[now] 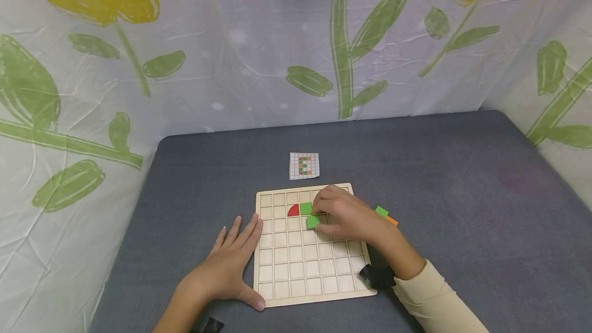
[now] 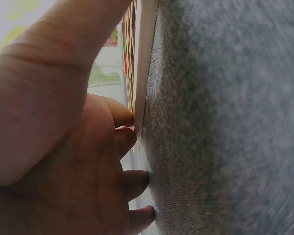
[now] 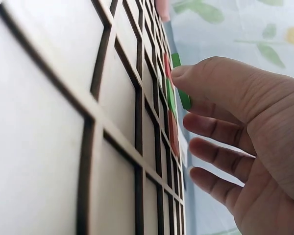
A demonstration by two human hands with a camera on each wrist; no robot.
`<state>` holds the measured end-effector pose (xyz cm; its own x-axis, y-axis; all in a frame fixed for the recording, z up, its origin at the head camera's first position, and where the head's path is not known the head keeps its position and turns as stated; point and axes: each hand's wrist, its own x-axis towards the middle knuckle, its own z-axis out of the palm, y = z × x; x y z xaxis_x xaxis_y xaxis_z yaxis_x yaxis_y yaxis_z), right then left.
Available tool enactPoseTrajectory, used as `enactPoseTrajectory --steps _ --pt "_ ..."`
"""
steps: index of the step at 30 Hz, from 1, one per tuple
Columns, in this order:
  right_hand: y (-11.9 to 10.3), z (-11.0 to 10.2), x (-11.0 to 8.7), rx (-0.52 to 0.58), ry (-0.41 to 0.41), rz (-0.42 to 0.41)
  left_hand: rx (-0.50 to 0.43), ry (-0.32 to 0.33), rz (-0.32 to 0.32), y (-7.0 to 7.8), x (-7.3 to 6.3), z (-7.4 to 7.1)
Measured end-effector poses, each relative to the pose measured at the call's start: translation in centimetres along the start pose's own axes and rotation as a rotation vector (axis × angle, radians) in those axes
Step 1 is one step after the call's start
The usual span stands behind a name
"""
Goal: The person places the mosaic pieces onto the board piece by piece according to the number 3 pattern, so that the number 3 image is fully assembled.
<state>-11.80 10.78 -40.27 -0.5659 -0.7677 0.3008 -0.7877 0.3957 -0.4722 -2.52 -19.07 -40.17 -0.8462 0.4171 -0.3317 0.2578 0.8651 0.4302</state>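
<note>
A wooden grid board [image 1: 296,271] lies on the table. My right hand [image 1: 344,215] is over its upper part, pinching a green square tile [image 1: 312,222] between thumb and finger. In the right wrist view that green tile [image 3: 185,101] stands on edge close over the grid, with the other fingers spread below. A red quarter-round tile [image 1: 293,210] and another green tile [image 1: 306,208] sit side by side in the grid cells. An orange tile [image 3: 173,132] beside them is mostly hidden by the hand in the head view. My left hand [image 1: 226,266] rests spread along the board's left edge, thumb at the near corner.
Behind the board lies a small pattern card [image 1: 304,166] showing a coloured figure on a grid. To the right of the board, partly behind my right forearm, are a loose green tile [image 1: 381,211] and an orange tile [image 1: 392,221]. A flower-printed curtain [image 1: 231,40] surrounds the grey table [image 1: 462,194].
</note>
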Motion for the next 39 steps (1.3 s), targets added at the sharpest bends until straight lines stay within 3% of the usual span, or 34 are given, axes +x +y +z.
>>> enactPoseTrajectory --steps 25,39 --pt "-1.1 1.8 2.3 -0.055 -0.008 -0.02 -0.007 -0.008 -0.011 0.2 -0.1 -0.1" --pt "-1.4 2.2 2.5 -0.089 0.006 0.034 -0.002 -0.002 -0.008 0.1 0.0 -0.1"
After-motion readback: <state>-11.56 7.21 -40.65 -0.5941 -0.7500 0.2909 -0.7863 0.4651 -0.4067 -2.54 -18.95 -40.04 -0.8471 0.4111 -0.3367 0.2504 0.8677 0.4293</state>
